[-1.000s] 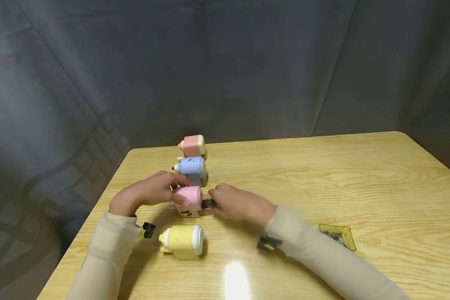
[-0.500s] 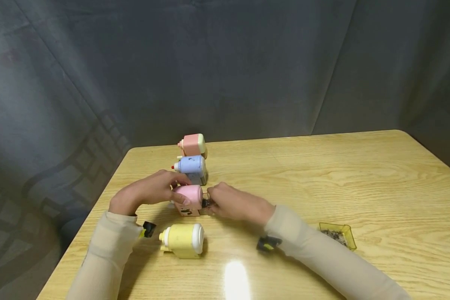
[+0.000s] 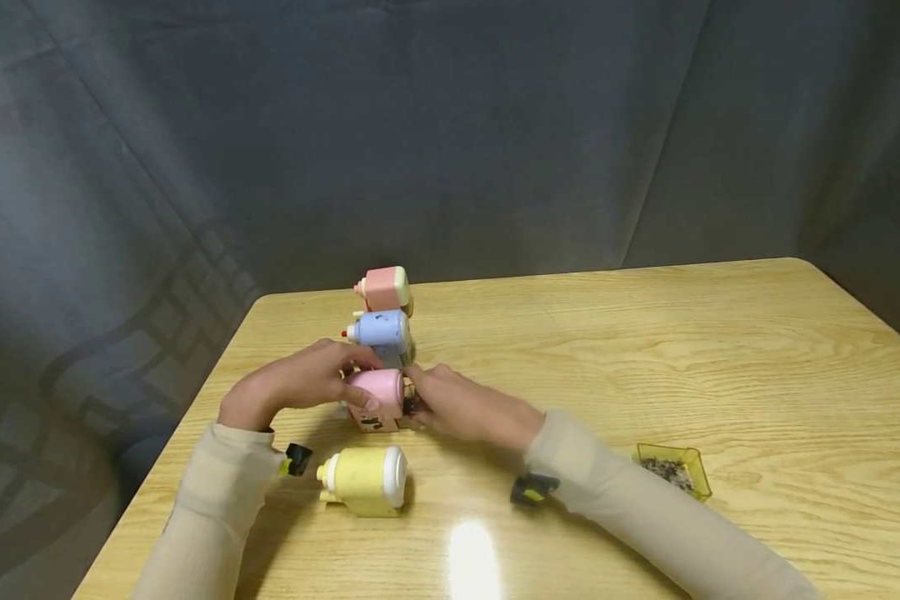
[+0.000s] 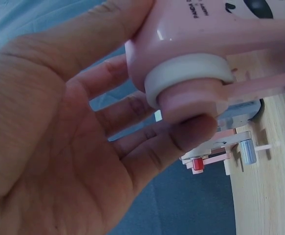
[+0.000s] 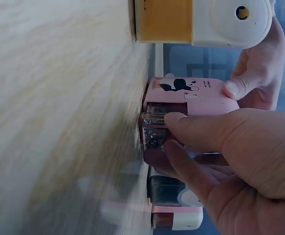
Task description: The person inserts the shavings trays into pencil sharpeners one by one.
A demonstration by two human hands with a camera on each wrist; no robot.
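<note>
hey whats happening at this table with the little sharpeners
A person's left hand grips a pink panda-print pencil sharpener on the wooden table, while the right hand pinches its clear shavings drawer at the sharpener's base. Yellow, blue and peach sharpeners stand in line with it; a yellow shavings tray sits apart.

You worked at a light wooden table (image 3: 645, 350), glossy under an overhead glare, before a dark grey draped cloth backdrop (image 3: 450, 133).

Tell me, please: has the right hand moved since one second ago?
Yes. The right hand has shifted slightly left, toward the pink sharpener, pushing the small drawer of shavings in; the yellow sharpener stays put.
</note>
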